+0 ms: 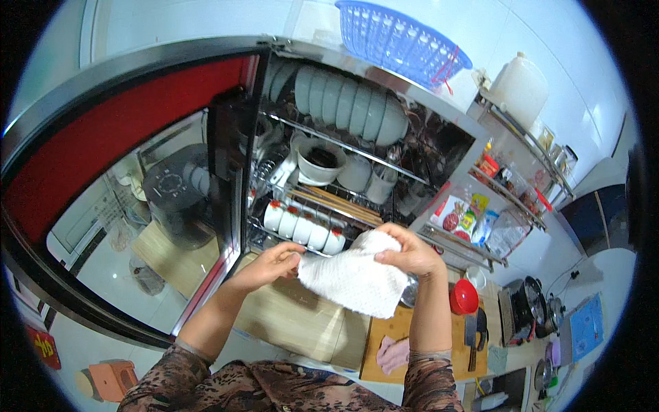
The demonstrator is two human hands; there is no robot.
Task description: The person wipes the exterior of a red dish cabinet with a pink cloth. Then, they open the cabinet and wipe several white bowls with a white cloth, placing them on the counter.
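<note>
A white textured cloth [355,278] is stretched between my two hands, before an open dish cabinet [247,170]. My left hand [273,265] pinches its left corner between thumb and fingers. Bunched cloth is gripped in my right hand [412,252] at the upper right. Just behind the cloth, a row of white cups [304,229] with red decoration lies on the low rack. Wooden chopsticks [340,203] and a white bowl [322,162] with something dark inside are on the middle rack. Pale plates [345,103] stand upright on the top rack.
The glass door [128,180] with a red border stands open at left. A blue plastic basket [401,41] sits atop the cabinet. At right are a wall rack [509,190], a red bowl [464,297], and a cleaver [471,335] and pink cloth [393,355] on a wooden cutting board [427,372].
</note>
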